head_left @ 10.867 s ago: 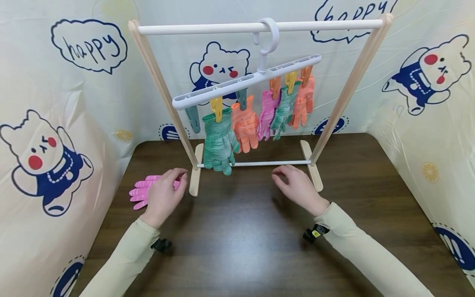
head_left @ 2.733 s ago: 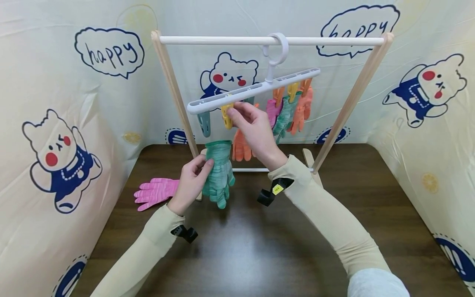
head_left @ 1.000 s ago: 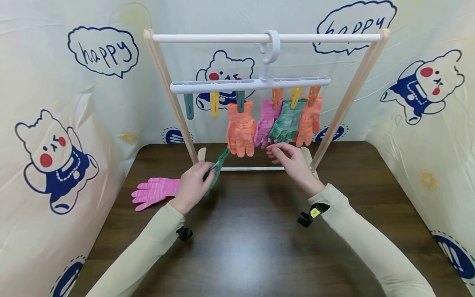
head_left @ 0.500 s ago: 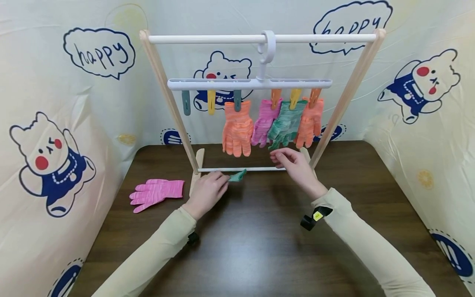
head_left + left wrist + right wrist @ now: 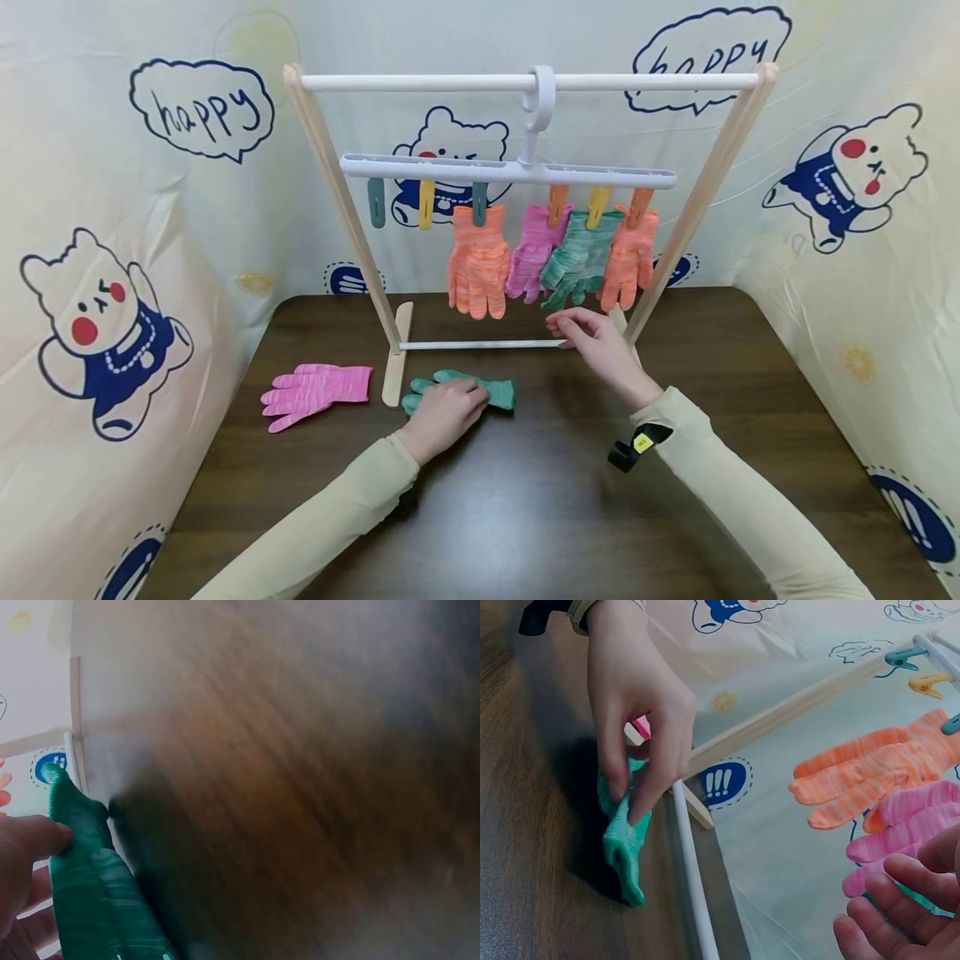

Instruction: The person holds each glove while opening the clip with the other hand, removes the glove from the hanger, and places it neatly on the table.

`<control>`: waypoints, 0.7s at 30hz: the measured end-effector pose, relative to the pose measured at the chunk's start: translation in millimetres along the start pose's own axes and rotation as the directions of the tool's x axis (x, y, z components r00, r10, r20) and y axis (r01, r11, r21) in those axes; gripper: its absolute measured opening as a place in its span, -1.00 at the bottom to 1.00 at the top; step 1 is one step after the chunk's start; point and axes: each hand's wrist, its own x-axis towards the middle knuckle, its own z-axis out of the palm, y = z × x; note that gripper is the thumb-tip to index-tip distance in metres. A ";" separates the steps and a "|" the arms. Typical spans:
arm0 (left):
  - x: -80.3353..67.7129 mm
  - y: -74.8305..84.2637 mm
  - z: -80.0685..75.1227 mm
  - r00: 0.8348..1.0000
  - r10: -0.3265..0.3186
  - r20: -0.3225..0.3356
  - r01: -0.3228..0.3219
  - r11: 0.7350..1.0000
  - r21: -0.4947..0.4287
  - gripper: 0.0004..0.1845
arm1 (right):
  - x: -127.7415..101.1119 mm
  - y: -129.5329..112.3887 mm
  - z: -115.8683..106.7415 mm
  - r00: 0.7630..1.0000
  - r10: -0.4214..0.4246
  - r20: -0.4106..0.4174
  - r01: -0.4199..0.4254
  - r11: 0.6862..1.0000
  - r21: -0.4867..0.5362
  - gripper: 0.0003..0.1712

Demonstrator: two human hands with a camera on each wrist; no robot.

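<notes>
Dark wooden bench [image 5: 525,500]: left hand [image 5: 444,412] grips green glove [image 5: 497,390] lying flat; right hand [image 5: 600,342] hovers empty, fingers loosely curled, beyond it

Only readable stuff is on the printed backdrop sheet [image 5: 112,167] behind the drying rack [image 5: 525,82]. The word "happy" sits in a speech bubble [image 5: 201,112] up left of the rack, handwritten style, navy outline. Same "happy" again in a second speech bubble [image 5: 711,52] at the rack's top right corner, partly cut by the frame edge. In the right wrist view there's a round navy badge [image 5: 722,782] with "!!!" on the sheet, just behind the rack's foot. No readable brands or numbers on the gloves or pegs.
</notes>
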 end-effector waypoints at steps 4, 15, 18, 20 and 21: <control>-1.7 2.3 2.1 1.000 0.003 0.021 -0.002 1.000 -0.019 -0.95 | -0.9 2.5 -0.8 1.000 0.002 -0.006 -0.002 1.000 -0.005 -0.62; -1.0 -1.8 5.1 0.996 -0.029 0.082 0.034 0.998 -0.058 -0.91 | -1.6 6.3 -5.0 1.000 -0.001 -0.016 0.000 1.000 -0.031 -0.64; -1.2 -3.7 6.9 0.995 -0.030 0.096 0.035 0.998 -0.047 -0.86 | -1.5 7.3 -4.9 1.000 0.012 -0.017 -0.012 0.999 -0.035 -0.65; -1.1 -4.6 7.8 0.995 -0.027 0.096 0.032 0.999 -0.043 -0.81 | -1.7 7.5 -5.1 1.000 0.022 -0.016 -0.022 0.999 -0.037 -0.64; -1.0 -5.0 8.3 0.995 -0.026 0.095 0.030 0.999 -0.041 -0.80 | -1.8 7.6 -5.1 1.000 0.025 -0.017 -0.026 0.999 -0.037 -0.64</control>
